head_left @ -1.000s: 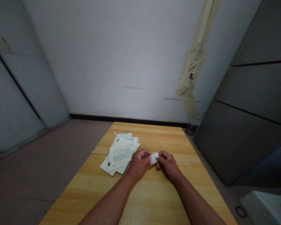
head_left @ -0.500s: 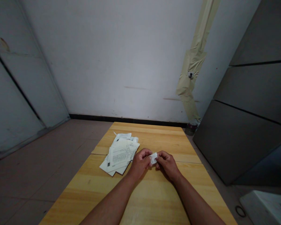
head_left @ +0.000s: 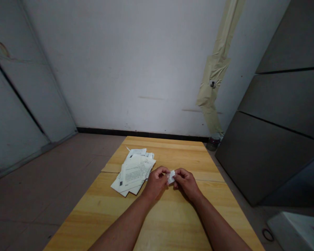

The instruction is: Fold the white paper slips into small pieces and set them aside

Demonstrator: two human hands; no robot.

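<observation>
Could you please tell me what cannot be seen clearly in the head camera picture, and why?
Head view:
Small paper: partly covered by left hand and right hand.
Paper pile: lower sheets covered by upper ones; print too small to read.
Table: near end cut off by bottom edge.
Pale box: cut off by right edge.

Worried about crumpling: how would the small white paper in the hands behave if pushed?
The small white paper is probably light: the left hand and right hand merely pinch it. It shows no droop, so seems stiff; its thin look suggests a push might crease it.
</observation>
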